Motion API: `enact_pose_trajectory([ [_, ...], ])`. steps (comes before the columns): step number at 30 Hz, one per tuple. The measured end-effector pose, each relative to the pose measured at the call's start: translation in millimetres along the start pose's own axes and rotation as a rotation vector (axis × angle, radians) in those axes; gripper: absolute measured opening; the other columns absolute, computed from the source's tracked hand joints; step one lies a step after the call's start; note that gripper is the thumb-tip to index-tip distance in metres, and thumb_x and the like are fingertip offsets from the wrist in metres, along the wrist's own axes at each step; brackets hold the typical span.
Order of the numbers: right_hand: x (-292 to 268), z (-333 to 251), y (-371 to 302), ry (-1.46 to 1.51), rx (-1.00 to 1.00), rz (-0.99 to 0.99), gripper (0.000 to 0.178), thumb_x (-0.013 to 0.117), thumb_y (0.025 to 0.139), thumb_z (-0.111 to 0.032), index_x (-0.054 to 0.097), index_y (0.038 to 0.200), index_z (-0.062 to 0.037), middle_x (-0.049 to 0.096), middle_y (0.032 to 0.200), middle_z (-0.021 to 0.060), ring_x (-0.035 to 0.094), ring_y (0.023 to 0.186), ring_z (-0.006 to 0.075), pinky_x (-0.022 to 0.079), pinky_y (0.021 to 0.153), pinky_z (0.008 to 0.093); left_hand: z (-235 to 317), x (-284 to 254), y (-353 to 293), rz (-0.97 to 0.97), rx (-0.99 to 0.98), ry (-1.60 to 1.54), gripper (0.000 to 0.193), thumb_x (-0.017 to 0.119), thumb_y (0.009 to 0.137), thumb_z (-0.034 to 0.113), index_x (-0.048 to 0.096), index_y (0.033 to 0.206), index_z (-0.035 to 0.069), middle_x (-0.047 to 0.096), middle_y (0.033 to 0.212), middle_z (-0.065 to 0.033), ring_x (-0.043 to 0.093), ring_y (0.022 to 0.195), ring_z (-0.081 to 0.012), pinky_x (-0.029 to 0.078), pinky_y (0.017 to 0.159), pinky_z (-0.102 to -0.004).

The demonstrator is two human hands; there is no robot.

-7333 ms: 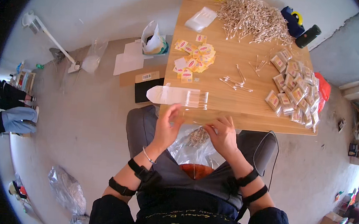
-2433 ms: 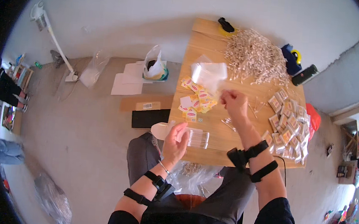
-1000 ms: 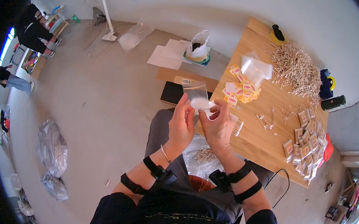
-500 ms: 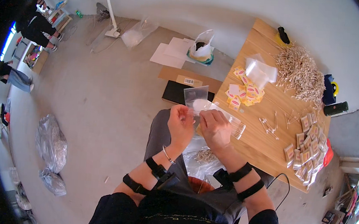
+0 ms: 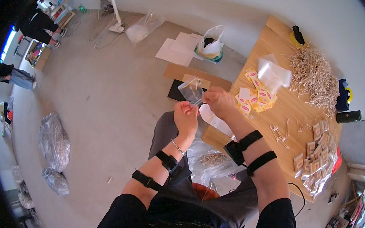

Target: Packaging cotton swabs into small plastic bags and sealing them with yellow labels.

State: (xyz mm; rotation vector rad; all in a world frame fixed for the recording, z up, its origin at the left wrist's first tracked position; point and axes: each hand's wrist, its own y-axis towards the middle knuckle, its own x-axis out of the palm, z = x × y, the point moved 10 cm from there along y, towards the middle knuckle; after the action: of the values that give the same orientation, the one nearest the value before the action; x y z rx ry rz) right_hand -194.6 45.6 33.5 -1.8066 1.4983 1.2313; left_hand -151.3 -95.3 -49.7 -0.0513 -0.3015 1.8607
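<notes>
Just off the table's left edge, my two hands hold a small clear plastic bag [image 5: 189,90], tilted with its far part spread outward. My left hand [image 5: 186,116] pinches its near edge with closed fingers. My right hand [image 5: 221,102] grips the bag's right side, its fingers curled; the fingertips are partly hidden. Below my right hand, a white strip with a rounded end [image 5: 213,119] runs toward the table edge, partly covered by my forearm. Yellow and white printed cards [image 5: 264,99] lie on the table right of my right hand, by a stack of clear bags [image 5: 277,75].
The wooden table [image 5: 264,45] bears a heap of cotton swabs [image 5: 311,75], several loose swabs [image 5: 279,134] and a pile of filled packets [image 5: 318,154]. Beyond my hands lie a cardboard piece [image 5: 177,72] and a black box [image 5: 175,90]. A plastic bag with swabs [image 5: 213,160] is near my legs. Two people stand far left.
Both hands have moved farther from me, the right one more. The bag has tilted to the left and spread wider. The view has shifted slightly.
</notes>
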Motion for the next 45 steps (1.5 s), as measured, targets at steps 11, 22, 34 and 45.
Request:
enact_pose_trajectory([
  [11, 2, 10, -3, 0.147, -0.069, -0.271, 0.005, 0.065, 0.083, -0.007, 0.069, 0.084, -0.0094, 0.068, 0.089, 0.0066, 0.063, 0.092, 0.029, 0.052, 0.078, 0.0414, -30, -3, -36, 0.069, -0.485, -0.37, 0.055, 0.071, 0.085, 0.008, 0.037, 0.128, 0.0, 0.062, 0.096, -0.0091, 0.061, 0.084, -0.0143, 0.051, 0.078, -0.0279],
  [22, 1, 25, -4, 0.008, 0.275, -0.288, 0.018, 0.061, 0.083, -0.022, 0.073, 0.09, -0.0101, 0.069, 0.103, 0.0095, 0.055, 0.108, 0.0345, 0.04, 0.097, 0.0464, -30, 1, -37, -0.019, -0.335, -0.124, 0.063, 0.076, 0.086, 0.018, 0.038, 0.134, 0.002, 0.061, 0.078, -0.0024, 0.052, 0.062, -0.0077, 0.04, 0.051, -0.0215],
  [34, 16, 44, -17, -0.12, 0.284, -0.405, 0.017, 0.062, 0.08, -0.029, 0.073, 0.087, -0.0171, 0.06, 0.117, 0.0068, 0.04, 0.124, 0.0341, 0.026, 0.105, 0.0541, -37, 10, -50, -0.102, -0.326, -0.01, 0.048, 0.075, 0.086, 0.015, 0.048, 0.124, 0.005, 0.064, 0.094, -0.0028, 0.054, 0.078, -0.0084, 0.043, 0.067, -0.0255],
  [45, 1, 35, -30, -0.116, 0.175, -0.42, 0.031, 0.056, 0.086, -0.031, 0.075, 0.1, -0.0114, 0.054, 0.129, 0.0155, 0.037, 0.129, 0.0372, 0.029, 0.108, 0.0542, -28, 23, -56, -0.206, -0.254, -0.032, 0.042, 0.075, 0.086, 0.014, 0.049, 0.117, -0.001, 0.065, 0.105, -0.0087, 0.058, 0.098, -0.0128, 0.045, 0.084, -0.0281],
])
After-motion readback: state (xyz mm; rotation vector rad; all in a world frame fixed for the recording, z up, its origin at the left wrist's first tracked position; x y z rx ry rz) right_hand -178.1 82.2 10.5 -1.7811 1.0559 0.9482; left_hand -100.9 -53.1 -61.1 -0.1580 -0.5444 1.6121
